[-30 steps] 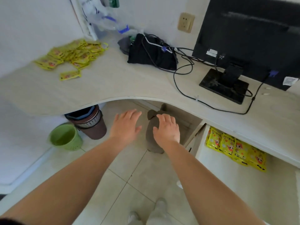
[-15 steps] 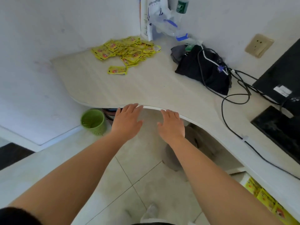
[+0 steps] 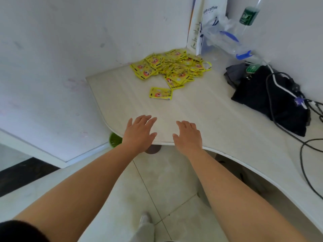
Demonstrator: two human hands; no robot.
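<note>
A pile of small yellow sachets (image 3: 174,67) lies at the back of the pale curved desk (image 3: 201,109), near the wall corner. One single sachet (image 3: 160,93) lies apart, in front of the pile. My left hand (image 3: 139,133) and my right hand (image 3: 187,135) reach out side by side over the desk's front edge, palms down, fingers straight and slightly spread. Both hands hold nothing and are well short of the sachets.
A black bag (image 3: 272,100) with cables over it sits at the right of the desk. A white paper bag (image 3: 206,23), a clear plastic bag and a bottle (image 3: 248,16) stand in the corner. A green bin (image 3: 114,140) peeks out under the desk edge.
My view has swung left and closer to the desk corner. Both hands have moved forward from over the floor to over the desk's front edge, still holding nothing.
</note>
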